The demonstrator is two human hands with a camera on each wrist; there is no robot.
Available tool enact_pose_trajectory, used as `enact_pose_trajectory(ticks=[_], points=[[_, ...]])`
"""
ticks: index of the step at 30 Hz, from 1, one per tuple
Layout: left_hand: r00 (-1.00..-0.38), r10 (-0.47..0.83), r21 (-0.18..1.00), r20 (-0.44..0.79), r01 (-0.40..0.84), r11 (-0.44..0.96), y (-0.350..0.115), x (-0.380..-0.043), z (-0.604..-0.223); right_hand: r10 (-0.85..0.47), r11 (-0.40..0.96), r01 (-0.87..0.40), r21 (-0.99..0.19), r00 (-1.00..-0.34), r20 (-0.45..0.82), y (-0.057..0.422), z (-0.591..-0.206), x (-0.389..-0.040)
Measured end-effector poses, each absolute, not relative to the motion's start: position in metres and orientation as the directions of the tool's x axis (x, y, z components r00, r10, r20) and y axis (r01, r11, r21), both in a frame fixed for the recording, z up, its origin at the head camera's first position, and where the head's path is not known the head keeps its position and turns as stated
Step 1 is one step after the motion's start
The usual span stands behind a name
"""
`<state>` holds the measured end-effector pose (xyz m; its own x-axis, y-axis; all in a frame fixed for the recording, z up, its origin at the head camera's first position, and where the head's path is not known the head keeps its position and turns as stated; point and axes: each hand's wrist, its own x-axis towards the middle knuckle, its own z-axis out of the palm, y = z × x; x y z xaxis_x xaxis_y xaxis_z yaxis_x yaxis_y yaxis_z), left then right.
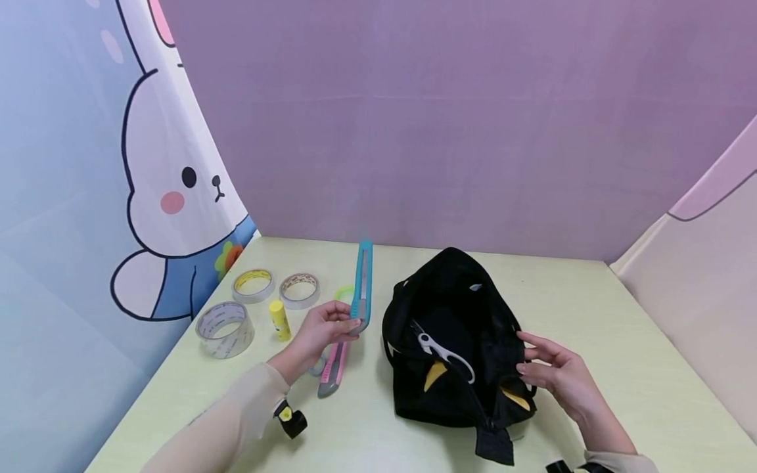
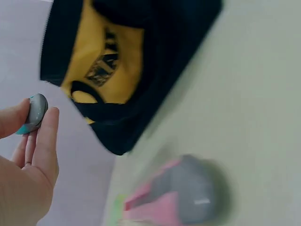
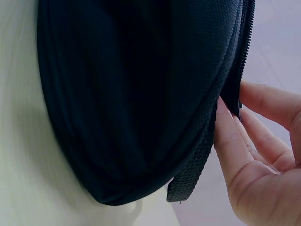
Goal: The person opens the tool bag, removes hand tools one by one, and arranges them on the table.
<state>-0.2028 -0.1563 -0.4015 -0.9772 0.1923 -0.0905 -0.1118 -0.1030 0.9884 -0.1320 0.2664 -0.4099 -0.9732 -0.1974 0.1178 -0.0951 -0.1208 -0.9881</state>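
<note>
My left hand [image 1: 313, 341] pinches a teal utility knife [image 1: 363, 279] by its grey end, holding it raised above the table, left of the bag. In the left wrist view, that grey end [image 2: 36, 112] sits between thumb and fingers. A black bag [image 1: 414, 397] with yellow patches stands with its mouth open. White-handled scissors [image 1: 440, 348] lie inside it. At the bag's right side, my right hand [image 1: 562, 381] holds the zippered edge [image 3: 230, 101] between thumb and fingers. Below my left hand, a pink utility knife [image 1: 332, 376] lies on the table, partly covered.
Left on the table are a wide clear tape roll [image 1: 239, 340], two narrower tape rolls [image 1: 253, 295] and a yellow glue stick [image 1: 280, 320]. A green ring-shaped thing [image 1: 343, 291] shows partly behind my left hand. A purple backdrop [image 1: 414, 131] rises behind the table.
</note>
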Motion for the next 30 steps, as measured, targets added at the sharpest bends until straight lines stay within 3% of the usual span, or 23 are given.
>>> enact_pose_trajectory(ticks=[16,30], points=[[-0.956,0.222,0.968,-0.193,-0.223,-0.117,-0.150,-0.168,-0.447,-0.205,-0.133,-0.098,-0.986,-0.971,0.125,0.267,-0.411,-0.132],[-0.952,0.236,0.968,-0.195,-0.225,-0.108,-0.158,-0.161,-0.451,-0.210,-0.138,-0.101,-0.985,-0.969,0.128,0.267,-0.411,-0.133]])
